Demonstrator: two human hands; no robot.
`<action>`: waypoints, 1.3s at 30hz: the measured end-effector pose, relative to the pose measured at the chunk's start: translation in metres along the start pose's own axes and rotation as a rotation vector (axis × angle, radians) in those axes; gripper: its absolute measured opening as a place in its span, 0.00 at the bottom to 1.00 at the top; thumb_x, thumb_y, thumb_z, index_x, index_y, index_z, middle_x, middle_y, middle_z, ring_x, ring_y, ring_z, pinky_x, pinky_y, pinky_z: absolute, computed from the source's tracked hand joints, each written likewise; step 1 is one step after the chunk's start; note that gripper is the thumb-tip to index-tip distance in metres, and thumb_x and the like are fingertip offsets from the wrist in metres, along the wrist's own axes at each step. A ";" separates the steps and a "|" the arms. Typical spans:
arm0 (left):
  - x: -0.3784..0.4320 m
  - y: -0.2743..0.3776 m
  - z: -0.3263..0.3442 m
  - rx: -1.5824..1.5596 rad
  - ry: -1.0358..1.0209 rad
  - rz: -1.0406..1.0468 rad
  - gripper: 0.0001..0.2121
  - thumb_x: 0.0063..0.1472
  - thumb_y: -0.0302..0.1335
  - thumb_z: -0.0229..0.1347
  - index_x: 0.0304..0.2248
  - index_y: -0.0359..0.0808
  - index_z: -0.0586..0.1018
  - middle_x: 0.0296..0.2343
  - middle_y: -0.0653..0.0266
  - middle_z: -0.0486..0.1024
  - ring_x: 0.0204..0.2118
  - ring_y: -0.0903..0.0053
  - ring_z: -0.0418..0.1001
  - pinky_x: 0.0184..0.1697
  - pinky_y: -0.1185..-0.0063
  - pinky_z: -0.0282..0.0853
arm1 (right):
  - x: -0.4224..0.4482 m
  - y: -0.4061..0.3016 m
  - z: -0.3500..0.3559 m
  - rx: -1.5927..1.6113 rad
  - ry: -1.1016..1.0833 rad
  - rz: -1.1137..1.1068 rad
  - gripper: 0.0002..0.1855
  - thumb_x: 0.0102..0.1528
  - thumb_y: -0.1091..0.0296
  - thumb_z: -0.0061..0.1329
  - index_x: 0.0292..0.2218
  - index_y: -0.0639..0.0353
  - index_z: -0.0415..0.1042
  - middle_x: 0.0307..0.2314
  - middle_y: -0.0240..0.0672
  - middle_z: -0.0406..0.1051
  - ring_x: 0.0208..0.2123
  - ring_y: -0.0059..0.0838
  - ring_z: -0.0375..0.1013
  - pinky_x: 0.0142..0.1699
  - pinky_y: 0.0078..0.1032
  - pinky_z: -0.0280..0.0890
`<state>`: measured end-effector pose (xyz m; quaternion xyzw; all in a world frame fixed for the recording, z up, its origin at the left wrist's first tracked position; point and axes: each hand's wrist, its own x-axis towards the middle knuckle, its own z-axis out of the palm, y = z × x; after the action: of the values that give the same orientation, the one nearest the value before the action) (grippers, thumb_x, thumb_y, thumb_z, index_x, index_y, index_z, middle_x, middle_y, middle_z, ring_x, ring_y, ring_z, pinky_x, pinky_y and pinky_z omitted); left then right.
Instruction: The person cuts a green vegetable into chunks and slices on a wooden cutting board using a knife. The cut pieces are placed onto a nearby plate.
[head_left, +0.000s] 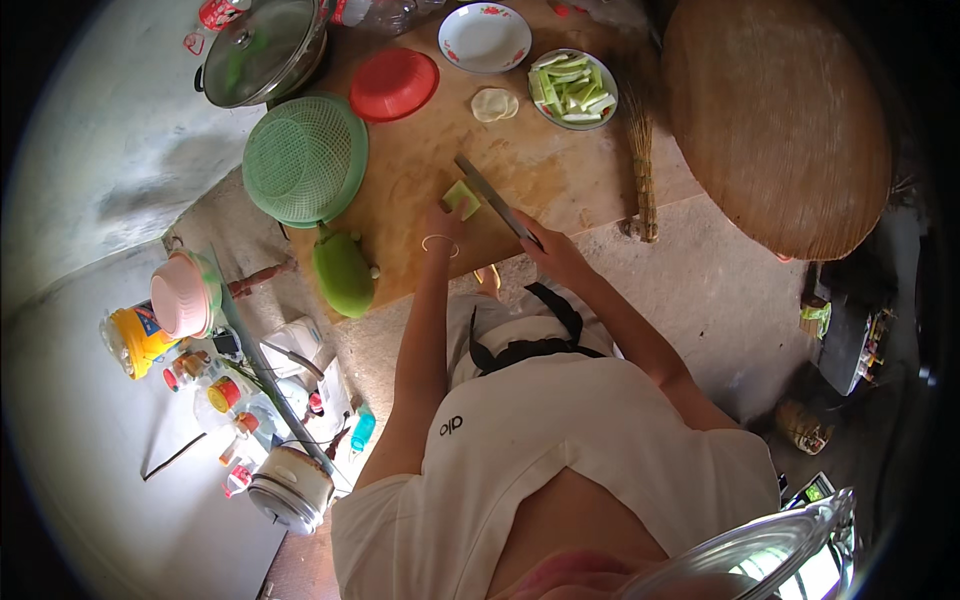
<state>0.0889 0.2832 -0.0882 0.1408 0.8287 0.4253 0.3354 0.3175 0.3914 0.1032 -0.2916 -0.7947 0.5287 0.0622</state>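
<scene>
My left hand (446, 223) rests on a pale green block of gourd (461, 198), its fingers pressing it against the wooden tabletop (420, 157). In my right hand (553, 253) is a kitchen knife (493, 196), its blade slanting away to the upper left, just right of the block. A whole green gourd (343, 274) lies at the table's left front corner. Beyond the knife, cut gourd sticks (574, 86) fill a flower-patterned dish. Several thin, pale round slices (493, 105) overlap to the left of that dish.
A green plastic colander (300, 161) and a red plastic bowl (394, 84) lie upside down on the left. Behind are a flowered dish (484, 37) and a glass-lidded pot (259, 52). A straw whisk (643, 176) and a large round wooden board (780, 124) stand to the right.
</scene>
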 end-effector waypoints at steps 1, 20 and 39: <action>-0.002 0.016 -0.002 -0.080 -0.091 -0.018 0.25 0.52 0.41 0.65 0.37 0.28 0.71 0.29 0.57 0.73 0.24 0.75 0.73 0.24 0.77 0.72 | 0.002 -0.003 0.005 -0.002 -0.011 0.058 0.29 0.60 0.68 0.41 0.61 0.44 0.53 0.25 0.47 0.68 0.25 0.36 0.70 0.35 0.30 0.66; -0.026 0.038 -0.023 -0.223 -0.303 -0.100 0.15 0.63 0.40 0.52 0.33 0.36 0.65 0.23 0.62 0.73 0.21 0.78 0.74 0.19 0.78 0.71 | -0.001 -0.018 0.064 -0.131 0.071 0.068 0.29 0.59 0.66 0.40 0.61 0.39 0.53 0.27 0.51 0.70 0.29 0.48 0.72 0.36 0.36 0.66; -0.025 0.029 -0.016 -0.311 -0.320 -0.091 0.13 0.65 0.37 0.48 0.35 0.35 0.64 0.21 0.64 0.72 0.18 0.80 0.72 0.19 0.79 0.69 | 0.055 0.015 0.083 -0.351 -0.107 0.055 0.31 0.60 0.65 0.37 0.63 0.36 0.50 0.24 0.49 0.69 0.26 0.44 0.72 0.34 0.37 0.65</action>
<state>0.0953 0.2773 -0.0477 0.1154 0.6950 0.5044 0.4992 0.2442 0.3581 0.0427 -0.2911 -0.8688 0.3979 -0.0463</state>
